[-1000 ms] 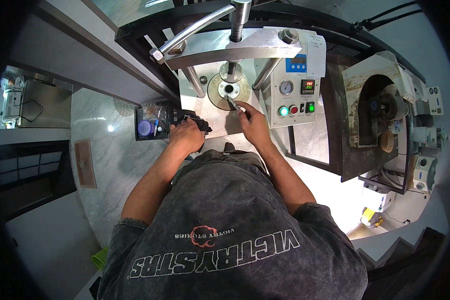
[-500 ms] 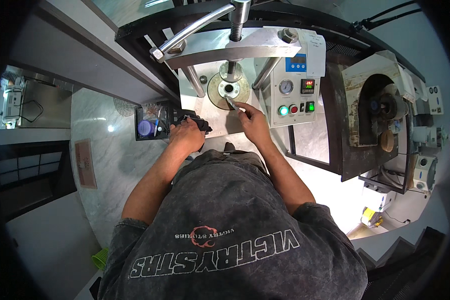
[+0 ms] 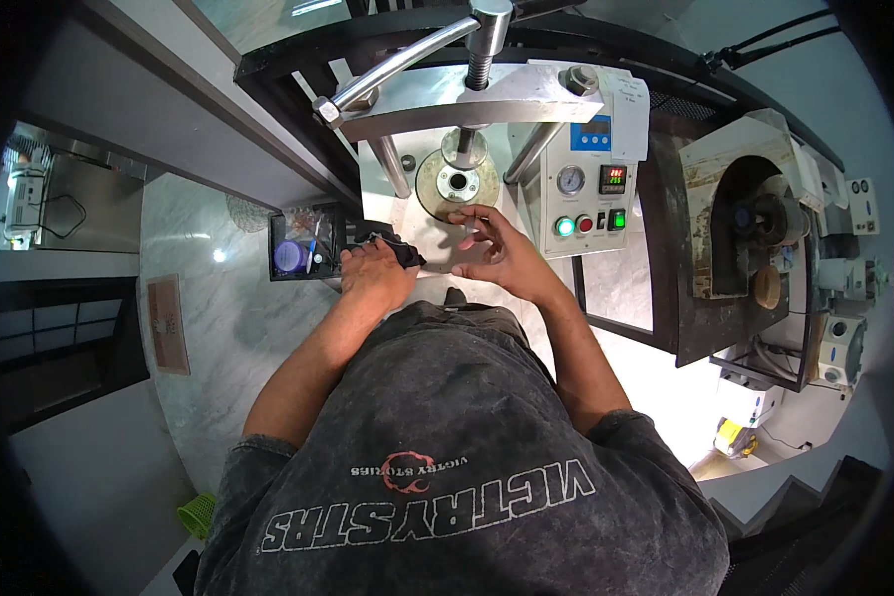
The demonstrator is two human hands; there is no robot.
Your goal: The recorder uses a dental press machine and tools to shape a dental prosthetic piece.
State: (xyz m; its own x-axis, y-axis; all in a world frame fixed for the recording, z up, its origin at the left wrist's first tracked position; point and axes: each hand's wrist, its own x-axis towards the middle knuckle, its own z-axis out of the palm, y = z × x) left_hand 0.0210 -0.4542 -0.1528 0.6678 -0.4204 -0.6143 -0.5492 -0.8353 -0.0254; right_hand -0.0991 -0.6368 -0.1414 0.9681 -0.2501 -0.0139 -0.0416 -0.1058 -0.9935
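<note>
I watch through a head-worn fisheye, facing steeply down from above and behind the right fingers [image 3: 483,213], near enough that the shirt [image 3: 477,442] behind them fills the lower middle.

I see a charcoal shirt [image 3: 487,397], mottled like a faded wash, with white outlined lettering [image 3: 417,515] and a red ring [image 3: 386,474]. The bundle [image 3: 408,255] is black, so is the box [image 3: 309,277], and the tub [image 3: 290,256] is purple. The disc [image 3: 430,194] is dull tan-grey, the crossbar [image 3: 467,107] silver. The pale panel [image 3: 566,243] carries green and red buttons [image 3: 565,227] and a blue display [image 3: 591,132]. Grey veins streak the whitish floor [image 3: 209,318]; the basket [image 3: 198,515] is lime green.
</note>
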